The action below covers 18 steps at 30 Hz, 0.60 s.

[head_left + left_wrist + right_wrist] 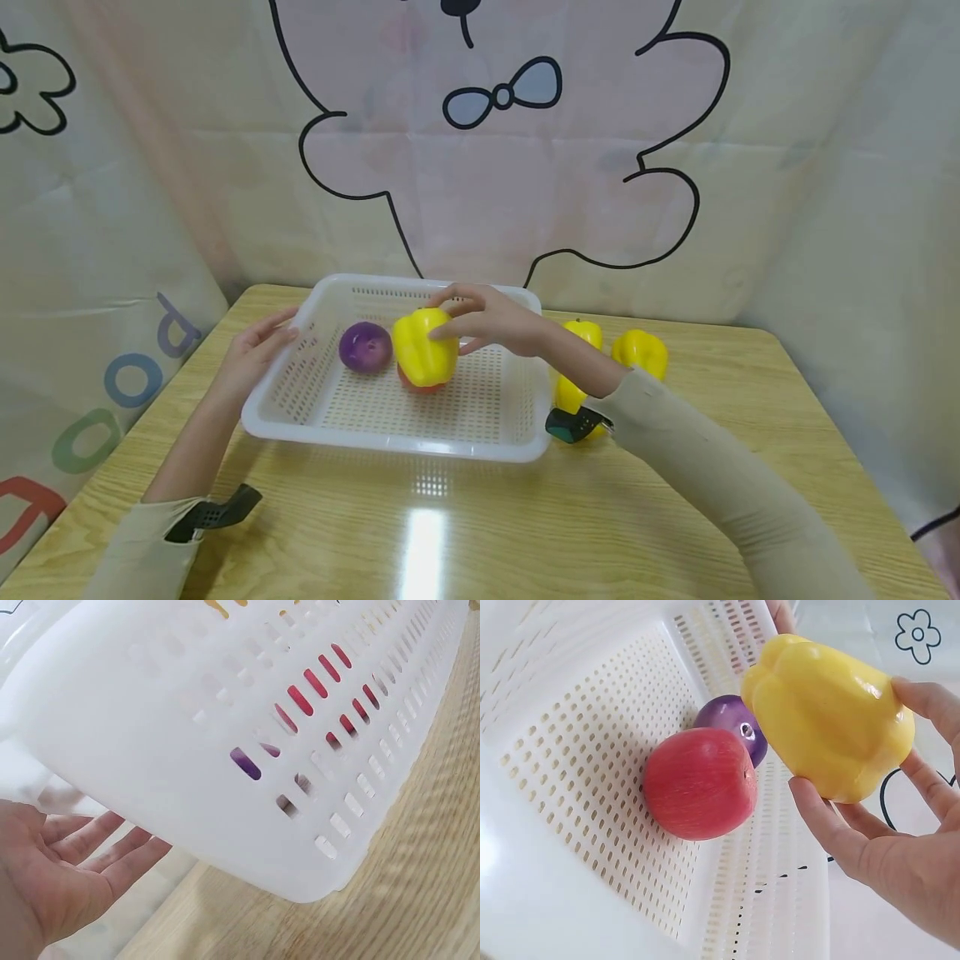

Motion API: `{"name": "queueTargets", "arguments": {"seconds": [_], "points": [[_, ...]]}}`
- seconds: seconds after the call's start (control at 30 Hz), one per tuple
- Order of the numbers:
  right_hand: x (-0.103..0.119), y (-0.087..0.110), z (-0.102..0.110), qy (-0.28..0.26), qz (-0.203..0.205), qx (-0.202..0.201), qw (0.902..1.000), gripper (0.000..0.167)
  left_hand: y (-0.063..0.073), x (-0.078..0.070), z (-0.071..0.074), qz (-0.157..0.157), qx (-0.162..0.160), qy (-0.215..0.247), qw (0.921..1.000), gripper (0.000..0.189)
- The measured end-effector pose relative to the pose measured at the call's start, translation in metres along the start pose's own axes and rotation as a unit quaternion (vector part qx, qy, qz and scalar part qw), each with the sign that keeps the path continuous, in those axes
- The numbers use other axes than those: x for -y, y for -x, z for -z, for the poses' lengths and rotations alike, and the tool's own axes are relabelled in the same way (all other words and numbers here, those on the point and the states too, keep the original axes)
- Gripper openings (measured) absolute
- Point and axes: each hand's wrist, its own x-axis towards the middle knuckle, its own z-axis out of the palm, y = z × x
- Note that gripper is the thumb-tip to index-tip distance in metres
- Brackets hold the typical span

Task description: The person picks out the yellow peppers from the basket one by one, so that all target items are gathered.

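My right hand (498, 321) holds a yellow bell pepper (425, 347) over the white plastic basket (397, 444), fingers and thumb spread around one end of it. Beneath the pepper a red apple (700, 784) lies in the basket, mostly hidden in the head view. A round purple vegetable or fruit (365, 347) sits beside the apple, to its left. My left hand (258, 350) holds the basket's left rim; in the left wrist view its fingers (112, 859) reach under the edge.
Several more yellow bell peppers (640, 352) stand on the wooden table (675, 467) right of the basket, partly behind my right forearm. A printed curtain (480, 183) hangs along the table's back edge.
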Motion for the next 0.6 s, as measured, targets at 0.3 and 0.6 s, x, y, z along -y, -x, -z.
{"name": "queueTargets", "arguments": {"seconds": [0.3, 0.6], "points": [[-0.004, 0.012, 0.003, -0.002, 0.004, -0.012, 0.9999, 0.046, 0.000, 0.000, 0.002, 0.002, 0.016, 0.050, 0.9986, 0.031], [-0.011, 0.020, 0.006, -0.010, 0.015, -0.022, 0.9996, 0.047, -0.002, 0.000, 0.003, 0.000, 0.011, 0.027, 0.9996, 0.026]]}}
